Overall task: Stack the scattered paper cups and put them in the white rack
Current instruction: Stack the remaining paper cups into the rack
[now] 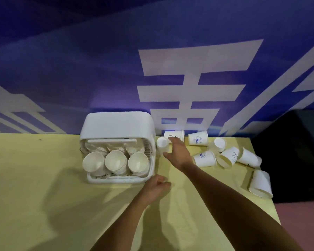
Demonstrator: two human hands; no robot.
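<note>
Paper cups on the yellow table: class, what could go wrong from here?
The outermost cup lies at the table edge and could roll off. The right hand, reaching among crowded cups, may knock the printed cup behind it. The white rack looks nearly full; another stack might not fit.

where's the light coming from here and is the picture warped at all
Head view: dim room; arm shadows fall leftward across the yellow table, so light likely comes from the right. Head view: the wide-angle lens stretches the edges; bluish glare on the wall behind the white rack.
</note>
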